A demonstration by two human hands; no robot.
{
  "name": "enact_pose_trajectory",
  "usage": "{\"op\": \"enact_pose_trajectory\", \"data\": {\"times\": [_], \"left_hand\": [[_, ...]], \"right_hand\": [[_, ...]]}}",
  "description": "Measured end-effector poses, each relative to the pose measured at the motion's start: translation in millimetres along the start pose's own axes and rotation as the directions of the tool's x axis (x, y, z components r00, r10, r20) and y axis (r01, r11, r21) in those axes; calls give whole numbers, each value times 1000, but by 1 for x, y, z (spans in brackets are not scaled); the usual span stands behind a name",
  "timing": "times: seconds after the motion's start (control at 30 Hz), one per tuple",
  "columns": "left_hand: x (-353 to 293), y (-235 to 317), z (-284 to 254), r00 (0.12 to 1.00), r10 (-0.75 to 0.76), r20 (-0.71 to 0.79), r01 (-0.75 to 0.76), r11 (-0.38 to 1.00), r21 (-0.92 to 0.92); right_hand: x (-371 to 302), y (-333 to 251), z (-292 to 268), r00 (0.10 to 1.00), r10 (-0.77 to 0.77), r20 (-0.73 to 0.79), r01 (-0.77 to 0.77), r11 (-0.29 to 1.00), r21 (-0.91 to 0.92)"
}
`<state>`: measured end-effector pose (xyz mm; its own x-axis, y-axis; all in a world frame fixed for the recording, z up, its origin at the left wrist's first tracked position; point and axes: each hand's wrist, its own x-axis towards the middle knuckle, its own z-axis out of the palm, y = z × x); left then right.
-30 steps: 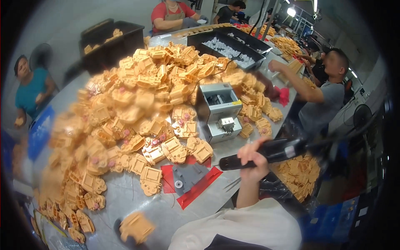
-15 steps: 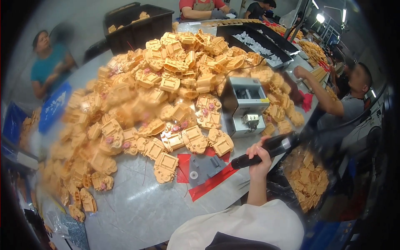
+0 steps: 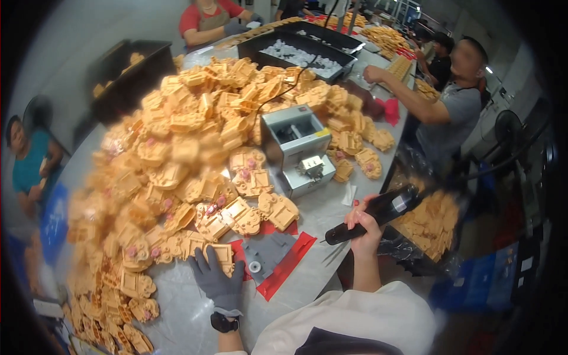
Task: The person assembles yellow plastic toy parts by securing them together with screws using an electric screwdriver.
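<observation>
The grey-gloved left hand [image 3: 218, 282] lies spread on an orange plastic housing [image 3: 225, 255] — grip unclear — left of the grey plastic fixture [image 3: 271, 251], seemingly not yet loaded; rightward, the bare right hand [image 3: 365, 226] clasps a black cylindrical driver [image 3: 381, 207].

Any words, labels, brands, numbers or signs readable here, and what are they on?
None can be read.
Pale label on the black power tool: too blurred.
Yellow sticker on the grey metal machine: too small.
Small white patches at the blue bins: too blurred.
</observation>
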<state>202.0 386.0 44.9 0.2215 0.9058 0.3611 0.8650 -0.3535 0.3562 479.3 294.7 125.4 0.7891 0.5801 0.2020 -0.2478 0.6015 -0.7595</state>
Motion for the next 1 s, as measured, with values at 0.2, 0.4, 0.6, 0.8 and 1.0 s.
{"op": "enact_pose_trajectory", "data": {"times": [0.2,0.4,0.6,0.8,1.0], "left_hand": [[-4,-7,7,999,41,-15,-43,995,-91],[-10,-9,8,996,48,-75,-54,995,-89],[-12,-8,7,992,-45,-122,19,978,-206],[-14,-10,-2,998,-55,-27,46,966,-254],[-8,35,-39,996,-72,-48,30,802,-596]], "right_hand": [[3,12,-12,995,67,-68,-76,987,-141],[5,23,-1,995,101,-17,-102,985,-136],[6,36,-7,997,63,-42,-70,979,-192],[3,45,-1,1000,6,12,-2,957,-290],[-6,51,-4,995,4,96,33,923,-383]]}}
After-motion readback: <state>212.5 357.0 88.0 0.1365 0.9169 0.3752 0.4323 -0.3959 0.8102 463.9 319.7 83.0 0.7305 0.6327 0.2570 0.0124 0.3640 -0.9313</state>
